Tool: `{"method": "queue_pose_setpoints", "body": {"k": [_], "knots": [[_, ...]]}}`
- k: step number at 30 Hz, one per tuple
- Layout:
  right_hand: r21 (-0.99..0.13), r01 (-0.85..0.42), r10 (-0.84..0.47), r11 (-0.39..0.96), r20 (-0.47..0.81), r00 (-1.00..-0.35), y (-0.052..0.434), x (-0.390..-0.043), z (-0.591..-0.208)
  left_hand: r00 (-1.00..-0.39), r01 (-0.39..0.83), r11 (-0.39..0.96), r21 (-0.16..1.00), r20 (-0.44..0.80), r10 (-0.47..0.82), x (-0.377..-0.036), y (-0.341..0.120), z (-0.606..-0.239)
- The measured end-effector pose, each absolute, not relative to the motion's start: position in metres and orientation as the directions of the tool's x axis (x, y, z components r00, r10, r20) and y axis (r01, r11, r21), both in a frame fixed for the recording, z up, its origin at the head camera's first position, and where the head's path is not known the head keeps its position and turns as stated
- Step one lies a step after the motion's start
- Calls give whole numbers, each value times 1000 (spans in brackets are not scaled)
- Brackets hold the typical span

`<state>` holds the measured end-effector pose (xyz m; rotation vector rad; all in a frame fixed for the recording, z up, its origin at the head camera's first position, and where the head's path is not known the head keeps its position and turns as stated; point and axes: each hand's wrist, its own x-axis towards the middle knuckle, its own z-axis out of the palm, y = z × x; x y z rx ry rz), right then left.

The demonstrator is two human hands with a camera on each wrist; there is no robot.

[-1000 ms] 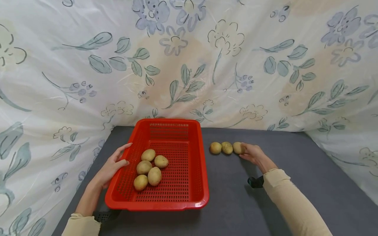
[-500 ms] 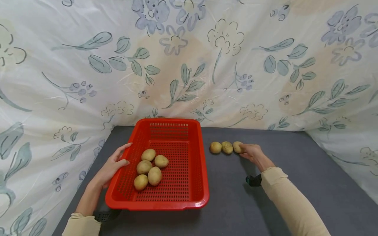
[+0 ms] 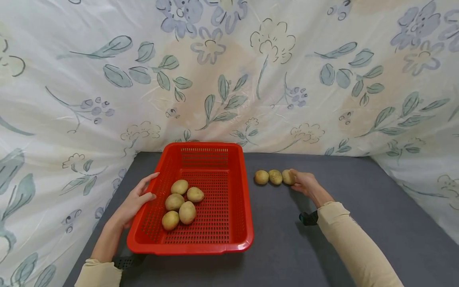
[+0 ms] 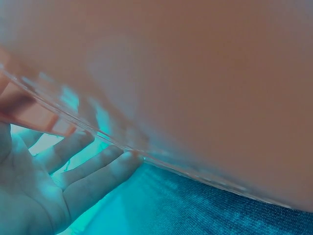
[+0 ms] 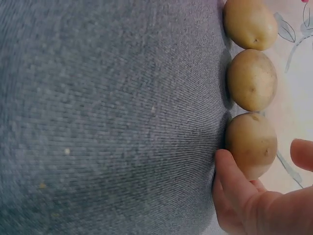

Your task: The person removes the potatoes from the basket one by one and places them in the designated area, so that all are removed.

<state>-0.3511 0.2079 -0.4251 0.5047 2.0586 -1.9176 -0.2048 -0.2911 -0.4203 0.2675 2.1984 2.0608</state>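
A red perforated basket (image 3: 236, 199) sits on the grey table and holds several potatoes (image 3: 179, 201). My left hand (image 3: 148, 187) rests open against the basket's left rim, thumb on the edge; the left wrist view shows straight fingers (image 4: 93, 169) along the basket wall (image 4: 205, 83). To the right of the basket three potatoes lie in a row. My right hand (image 3: 295, 180) curls round the rightmost potato (image 3: 286, 176). In the right wrist view my thumb (image 5: 230, 176) touches that potato (image 5: 251, 139), and a finger (image 5: 303, 154) curves round its far side.
The other two potatoes of the row (image 3: 268, 177) touch each other between the basket and my right hand. A flowered cloth (image 3: 229, 79) hangs behind the grey table (image 3: 358, 223) and along both of its sides.
Both hands keep their places, the right one still at the rightmost potato. Only the head view has shifted slightly.
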Motion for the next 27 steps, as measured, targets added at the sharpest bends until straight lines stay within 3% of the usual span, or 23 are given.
{"method": "queue_pose_setpoints", "body": {"k": [18, 27], "knots": [[-859, 399, 130, 322, -377, -917, 213, -344, -420, -978, 36, 33, 999, 29, 207, -203, -291, -417], [-836, 359, 74, 415, -362, -929, 227, -348, -413, -979, 37, 36, 999, 29, 203, -204, -291, -417]]}}
